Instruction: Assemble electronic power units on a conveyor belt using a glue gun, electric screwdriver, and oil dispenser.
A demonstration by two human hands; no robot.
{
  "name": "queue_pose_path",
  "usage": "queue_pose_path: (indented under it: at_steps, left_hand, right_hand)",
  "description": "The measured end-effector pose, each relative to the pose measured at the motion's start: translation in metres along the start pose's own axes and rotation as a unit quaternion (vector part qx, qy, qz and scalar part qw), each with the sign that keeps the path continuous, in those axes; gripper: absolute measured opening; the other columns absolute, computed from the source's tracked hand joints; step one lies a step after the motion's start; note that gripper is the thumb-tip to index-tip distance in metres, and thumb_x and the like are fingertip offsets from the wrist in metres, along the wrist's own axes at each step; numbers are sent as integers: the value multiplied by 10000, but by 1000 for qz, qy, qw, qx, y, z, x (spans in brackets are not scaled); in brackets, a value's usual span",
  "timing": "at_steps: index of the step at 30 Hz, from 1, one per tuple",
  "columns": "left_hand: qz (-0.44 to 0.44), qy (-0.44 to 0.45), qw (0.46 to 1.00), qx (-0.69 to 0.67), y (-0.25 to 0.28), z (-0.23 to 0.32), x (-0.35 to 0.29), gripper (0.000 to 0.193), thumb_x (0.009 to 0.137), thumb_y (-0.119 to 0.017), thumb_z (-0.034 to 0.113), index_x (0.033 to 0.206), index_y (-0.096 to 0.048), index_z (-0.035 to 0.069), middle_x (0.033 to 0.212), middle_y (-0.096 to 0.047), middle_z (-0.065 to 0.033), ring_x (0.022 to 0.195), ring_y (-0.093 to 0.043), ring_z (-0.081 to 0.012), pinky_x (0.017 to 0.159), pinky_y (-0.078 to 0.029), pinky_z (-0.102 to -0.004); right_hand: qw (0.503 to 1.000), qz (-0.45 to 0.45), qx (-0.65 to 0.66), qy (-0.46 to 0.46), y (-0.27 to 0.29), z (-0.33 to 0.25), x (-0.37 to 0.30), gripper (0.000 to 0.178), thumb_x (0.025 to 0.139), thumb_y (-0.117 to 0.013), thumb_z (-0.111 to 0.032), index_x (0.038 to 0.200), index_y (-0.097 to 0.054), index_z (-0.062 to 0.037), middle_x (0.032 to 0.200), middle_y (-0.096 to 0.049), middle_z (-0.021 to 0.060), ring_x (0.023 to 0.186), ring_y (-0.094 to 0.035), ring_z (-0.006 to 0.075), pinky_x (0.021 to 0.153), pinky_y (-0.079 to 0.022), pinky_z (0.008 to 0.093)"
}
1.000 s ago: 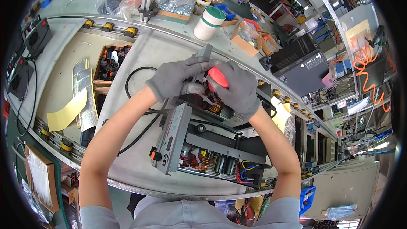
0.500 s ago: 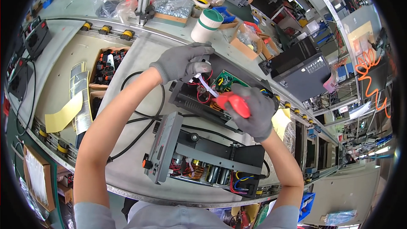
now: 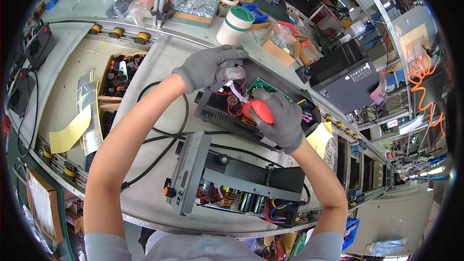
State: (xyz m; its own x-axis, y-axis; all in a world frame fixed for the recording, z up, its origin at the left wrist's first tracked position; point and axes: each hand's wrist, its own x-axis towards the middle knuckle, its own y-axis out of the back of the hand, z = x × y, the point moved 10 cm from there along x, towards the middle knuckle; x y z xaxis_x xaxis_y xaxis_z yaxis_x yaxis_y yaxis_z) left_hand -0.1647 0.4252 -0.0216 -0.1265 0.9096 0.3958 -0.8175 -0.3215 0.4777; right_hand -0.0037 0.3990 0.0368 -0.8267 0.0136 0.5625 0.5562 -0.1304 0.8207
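Observation:
My left hand (image 3: 212, 66), in a grey glove, has its fingers bent around the far left end of an opened black electrical unit (image 3: 227, 113). A white cable (image 3: 236, 88) runs from beside its fingertips into the housing. Above the unit's inside, my right hand (image 3: 282, 118), also gloved, is closed on a red-handled tool (image 3: 260, 111); the tool's working end is too small to make out. Red wires and a green circuit board (image 3: 263, 86) show inside. Nearer to me, a second opened unit (image 3: 251, 179) exposes its capacitors, coils and coloured wires.
A black power cable (image 3: 157, 164) loops across the work surface at left. Beyond it stand a cardboard box of small black and orange parts (image 3: 121, 75) and yellow sheets (image 3: 72, 133). A white canister with a green lid (image 3: 235, 26) stands behind the far unit.
My right hand has shifted slightly left and up with the red-handled tool, uncovering pink and yellow wires at the unit's right end. My left hand stays at the unit's left end.

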Motion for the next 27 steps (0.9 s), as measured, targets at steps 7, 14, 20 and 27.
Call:
queue_pose_path:
  at_steps: [7,14,20,27]
  left_hand:
    - [12,-18,1000,11,2,5,1,660,760,-602,605,1252,-543,169,1187,-552,-109,1003,-581,-276,872,-452,-341]
    - [-22,32,999,-31,-2,1,1,687,758,-614,598,1262,-532,138,1102,-604,-120,1013,-582,-265,881,-447,-345]
    - [31,-41,999,4,4,-3,7,668,768,-633,559,1263,-528,124,1116,-612,-121,1000,-595,-254,873,-454,-329]
    - [15,-51,999,2,4,7,11,610,817,-611,500,1246,-532,74,1151,-602,-136,1049,-585,-260,902,-446,-328]
  right_hand:
    - [1000,-9,4,3,-3,1,-2,479,668,-751,-214,1105,-569,-144,805,-575,53,569,-566,226,485,-437,321]
    - [998,-41,-45,8,-6,-10,2,446,677,-729,-237,1084,-564,-159,743,-536,30,555,-560,215,478,-436,331]
    - [997,53,34,-42,58,-1,9,364,720,-716,-150,1050,-590,-61,840,-618,99,651,-613,224,582,-484,299]
    - [984,138,88,-64,58,-7,20,373,687,-759,-233,1002,-608,-101,803,-587,67,613,-587,236,509,-452,332]
